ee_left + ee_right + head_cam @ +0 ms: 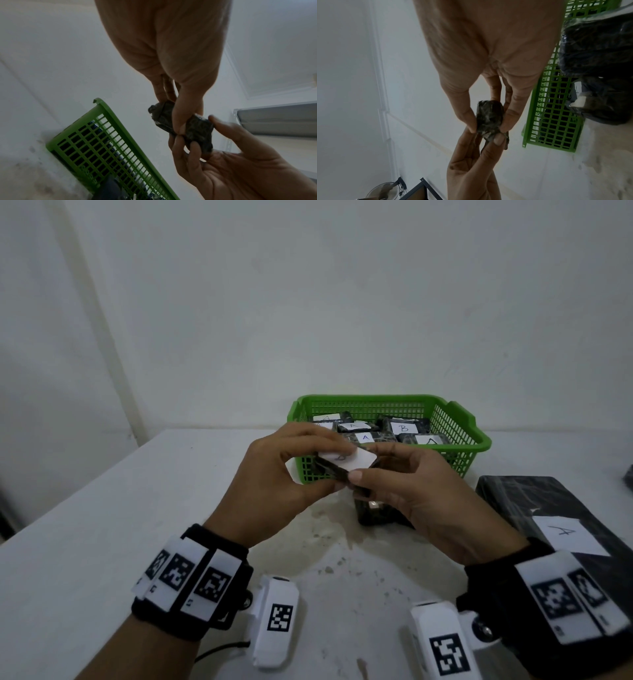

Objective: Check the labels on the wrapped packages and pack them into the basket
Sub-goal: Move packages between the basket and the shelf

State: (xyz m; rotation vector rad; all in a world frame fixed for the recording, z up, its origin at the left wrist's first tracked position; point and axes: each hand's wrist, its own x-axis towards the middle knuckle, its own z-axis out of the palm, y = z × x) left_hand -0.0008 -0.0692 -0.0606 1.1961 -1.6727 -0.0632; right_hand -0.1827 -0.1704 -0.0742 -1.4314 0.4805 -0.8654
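Note:
Both hands hold one small black wrapped package above the table, in front of the green basket. Its white label faces up, and the letter is partly hidden by my left fingers. My left hand pinches the package's left end between thumb and fingers. My right hand pinches its right end. In the left wrist view the left hand grips the package. The right wrist view shows the right hand pinching the package. The basket holds several labelled packages.
A large black package labelled A lies on the table at the right. Another small dark package sits on the table under my right hand. The white table meets a white wall behind the basket.

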